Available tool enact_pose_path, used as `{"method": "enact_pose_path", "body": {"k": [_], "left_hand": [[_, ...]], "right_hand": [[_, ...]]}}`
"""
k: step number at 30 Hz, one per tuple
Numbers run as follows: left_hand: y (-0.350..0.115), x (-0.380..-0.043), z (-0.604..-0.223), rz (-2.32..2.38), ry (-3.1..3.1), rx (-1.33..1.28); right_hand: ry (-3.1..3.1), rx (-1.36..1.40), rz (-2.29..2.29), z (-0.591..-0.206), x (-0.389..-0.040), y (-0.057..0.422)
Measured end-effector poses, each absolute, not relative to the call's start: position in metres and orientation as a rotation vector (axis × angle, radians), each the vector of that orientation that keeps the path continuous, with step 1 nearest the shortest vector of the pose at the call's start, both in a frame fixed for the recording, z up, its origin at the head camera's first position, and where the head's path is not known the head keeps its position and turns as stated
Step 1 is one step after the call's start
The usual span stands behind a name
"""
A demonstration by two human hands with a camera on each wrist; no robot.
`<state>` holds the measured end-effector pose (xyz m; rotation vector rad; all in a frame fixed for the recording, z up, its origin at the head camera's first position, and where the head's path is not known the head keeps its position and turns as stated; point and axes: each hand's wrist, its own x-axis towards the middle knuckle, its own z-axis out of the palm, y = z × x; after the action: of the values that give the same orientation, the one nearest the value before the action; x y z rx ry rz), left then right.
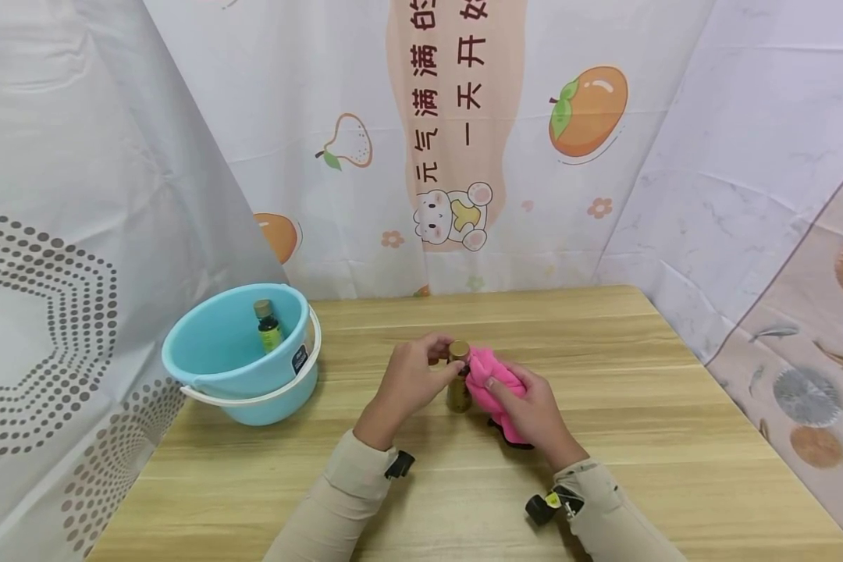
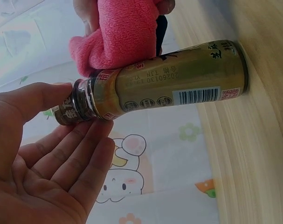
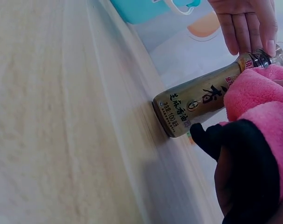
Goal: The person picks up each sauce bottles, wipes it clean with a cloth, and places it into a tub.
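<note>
A small sesame oil bottle (image 1: 459, 395) with a gold label and a gold cap stands upright on the wooden table. My left hand (image 1: 413, 376) pinches its neck just under the cap between thumb and fingers; in the left wrist view the palm is turned up. Bunched in my right hand (image 1: 538, 412) is a fluffy pink cloth (image 1: 495, 384) with a black part (image 3: 251, 163) hanging below. The cloth touches the bottle's side near the shoulder, seen also in the left wrist view against the label (image 2: 178, 77). Some right fingers are hidden behind the cloth.
A light blue bucket (image 1: 249, 388) with a white handle stands at the table's left side. Inside it leans another bottle (image 1: 268, 328) with a green-yellow label. Patterned curtains (image 1: 534, 257) hang behind the table and at both sides.
</note>
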<state>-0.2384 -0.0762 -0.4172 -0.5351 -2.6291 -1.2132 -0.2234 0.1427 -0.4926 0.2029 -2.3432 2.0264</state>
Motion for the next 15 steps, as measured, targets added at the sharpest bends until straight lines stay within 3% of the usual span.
{"method": "enact_pose_path", "body": {"k": [15], "left_hand": [[-0.0786,-0.2394,-0.4178,-1.251,-2.646,-0.529]], "right_hand": [[-2.511,0.187,1.736,-0.5010,-0.2262,0.1426]]}}
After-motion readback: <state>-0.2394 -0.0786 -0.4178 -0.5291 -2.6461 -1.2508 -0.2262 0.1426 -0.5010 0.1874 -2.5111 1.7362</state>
